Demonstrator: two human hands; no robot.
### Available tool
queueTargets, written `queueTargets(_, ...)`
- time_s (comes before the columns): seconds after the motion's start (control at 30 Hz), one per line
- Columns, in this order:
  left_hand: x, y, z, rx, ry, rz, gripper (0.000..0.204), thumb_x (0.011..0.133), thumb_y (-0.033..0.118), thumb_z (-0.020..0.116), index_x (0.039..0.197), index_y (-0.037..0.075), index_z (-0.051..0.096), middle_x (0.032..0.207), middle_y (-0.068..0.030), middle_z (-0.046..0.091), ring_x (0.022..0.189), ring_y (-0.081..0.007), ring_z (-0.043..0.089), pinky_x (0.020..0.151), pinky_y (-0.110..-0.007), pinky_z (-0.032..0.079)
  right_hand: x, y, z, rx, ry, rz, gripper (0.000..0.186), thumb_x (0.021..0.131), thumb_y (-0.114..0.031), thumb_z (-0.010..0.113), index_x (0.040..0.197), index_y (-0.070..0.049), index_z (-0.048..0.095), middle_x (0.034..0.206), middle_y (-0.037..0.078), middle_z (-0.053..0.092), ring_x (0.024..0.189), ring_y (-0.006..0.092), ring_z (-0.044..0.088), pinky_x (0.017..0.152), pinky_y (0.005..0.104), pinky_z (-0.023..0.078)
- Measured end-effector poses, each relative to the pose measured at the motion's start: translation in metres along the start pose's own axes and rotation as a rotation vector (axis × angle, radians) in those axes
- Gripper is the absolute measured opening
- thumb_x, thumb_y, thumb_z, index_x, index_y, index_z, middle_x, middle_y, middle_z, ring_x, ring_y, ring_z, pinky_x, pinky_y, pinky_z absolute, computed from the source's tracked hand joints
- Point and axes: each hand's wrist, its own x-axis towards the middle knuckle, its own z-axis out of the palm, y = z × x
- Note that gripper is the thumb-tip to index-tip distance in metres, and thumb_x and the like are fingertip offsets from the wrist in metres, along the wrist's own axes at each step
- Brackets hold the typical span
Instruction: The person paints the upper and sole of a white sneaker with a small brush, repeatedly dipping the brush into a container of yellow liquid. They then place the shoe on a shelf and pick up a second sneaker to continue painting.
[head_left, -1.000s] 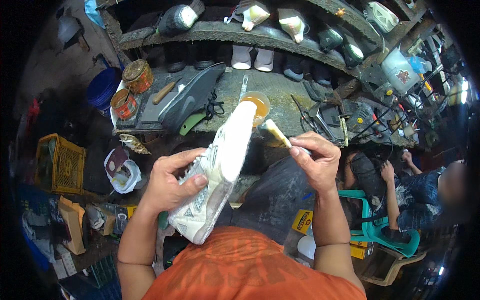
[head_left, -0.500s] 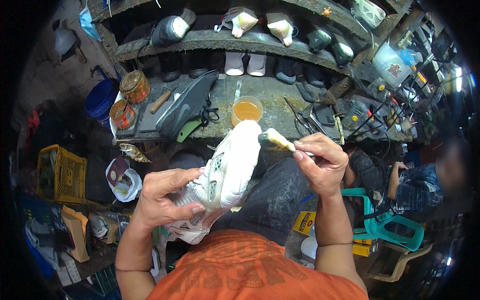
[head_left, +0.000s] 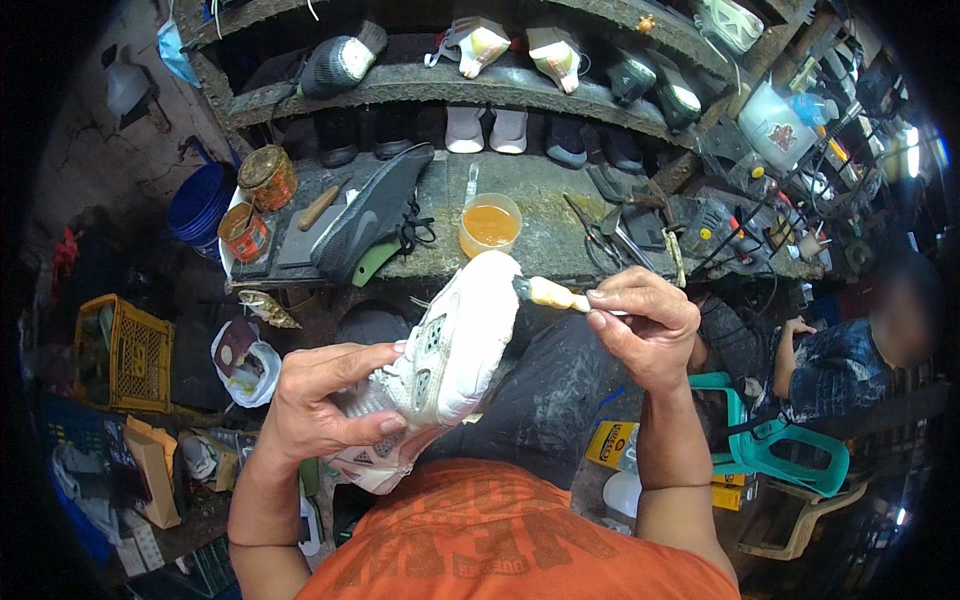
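L hand (head_left: 335, 395) grips wht shoe (head_left: 470, 340) just below tub (head_left: 466, 238) of amber liq (head_left: 490, 225). R hand (head_left: 650, 325) pinches brush (head_left: 555, 294), bristles (head_left: 523, 287) at shoe edge, below & R of tub. Dk sneaker (head_left: 372, 215) & rusty cans (head_left: 268, 188) L of tub; pale shoes (head_left: 508, 132) behind it; teal chair (head_left: 832, 470) well R, lower.

Hands: we count two on the person at work, left hand (head_left: 335, 395) and right hand (head_left: 655, 325).
Held shoe (head_left: 445, 350): we count one.
Held brush (head_left: 553, 294): we count one.
Black shoe (head_left: 365, 220) lying on the bench (head_left: 545, 210): we count one.
Shoes on the shelf (head_left: 420, 98): we count five in plain view.
Shoes in the row beneath: we count six, two of them pale (head_left: 464, 130).
Cup (head_left: 490, 228) of amber liquid: we count one.
Rusty cans (head_left: 267, 180): we count two.
Blue bucket (head_left: 195, 205): we count one.
Yellow crate (head_left: 145, 358): we count one.
White bag (head_left: 262, 375): we count one.
Yellow boxes (head_left: 610, 445): we count at least two.
Teal seat (head_left: 742, 445): we count one.
Co-worker (head_left: 830, 365): we count one.
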Motion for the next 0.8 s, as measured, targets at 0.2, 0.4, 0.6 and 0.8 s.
queueTargets(0.2,0.002,0.008,-0.002,-0.015,-0.02,-0.064,0.06,0.075,0.033,0.088,0.118,-0.005,0.072,0.1,-0.0212,0.076,0.087,-0.0266,0.076,0.077,-0.033,0.058,-0.001,-0.004,0.002,0.007,-0.003,0.002,0.021,0.076,0.006,0.081,0.095,-0.001,0.079,0.088,0.011,0.076,0.074,0.0138,0.069,0.061,0.0237,0.05)
queueTargets(0.4,0.004,0.018,-0.004,-0.031,-0.04,-0.129,0.059,0.074,0.026,0.089,0.119,-0.007,0.071,0.107,-0.0226,0.076,0.095,-0.0282,0.076,0.086,-0.034,0.058,-0.002,-0.006,0.003,-0.03,-0.021,-0.018,0.021,0.074,0.006,0.081,0.094,-0.001,0.079,0.089,0.012,0.076,0.078,0.0173,0.072,0.067,0.0271,0.055)
queueTargets(0.6,0.005,0.02,-0.003,-0.076,-0.032,-0.166,0.059,0.075,0.028,0.088,0.12,-0.007,0.071,0.107,-0.0223,0.076,0.095,-0.0279,0.076,0.086,-0.034,0.058,-0.004,-0.006,0.002,-0.029,-0.03,-0.052,0.022,0.074,0.005,0.082,0.095,-0.001,0.079,0.087,0.012,0.076,0.077,0.018,0.072,0.068,0.0278,0.056)
queueTargets(0.8,0.006,0.021,-0.002,-0.073,-0.035,-0.17,0.06,0.076,0.03,0.088,0.12,-0.007,0.071,0.106,-0.0221,0.076,0.095,-0.0278,0.077,0.086,-0.034,0.058,-0.005,-0.007,0.002,-0.059,-0.034,-0.059,0.024,0.073,0.005,0.081,0.096,-0.002,0.08,0.086,0.011,0.075,0.077,0.0173,0.072,0.067,0.0276,0.055)
